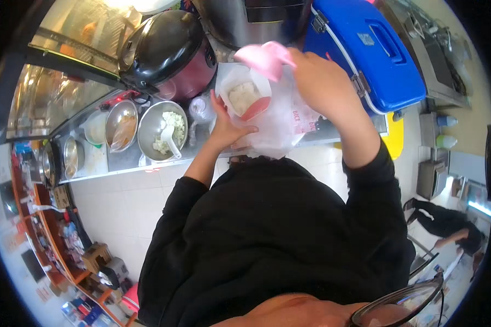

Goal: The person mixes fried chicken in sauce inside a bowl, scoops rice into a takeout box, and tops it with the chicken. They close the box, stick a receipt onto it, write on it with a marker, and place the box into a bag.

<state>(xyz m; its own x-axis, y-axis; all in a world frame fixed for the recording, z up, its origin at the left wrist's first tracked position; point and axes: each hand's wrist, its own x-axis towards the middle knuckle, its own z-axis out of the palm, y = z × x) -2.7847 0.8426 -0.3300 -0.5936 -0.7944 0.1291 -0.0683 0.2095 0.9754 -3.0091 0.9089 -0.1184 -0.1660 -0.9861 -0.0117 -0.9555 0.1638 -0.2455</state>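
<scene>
A white paper takeaway box (pixel 227 76) with a red front flap stands on the counter, and white rice lies inside it. My left hand (pixel 223 128) grips the box at its left side, fingers along the wall and thumb stretched to the right in front. Above the box's right rim, my right hand (pixel 323 82) is closed round the handle of a pink scoop (pixel 263 59). The scoop is slightly blurred, and I cannot see what is in it. Beneath and right of the box lie thin white plastic bags (pixel 281 128) with red print.
Left of the box are a rice cooker (pixel 166 49), a steel bowl (pixel 143 139) of chopped white food with a white spoon (pixel 170 143), and another bowl (pixel 114 122). A blue cooler box (pixel 387 65) stands right. Another person (pixel 447 223) is far right.
</scene>
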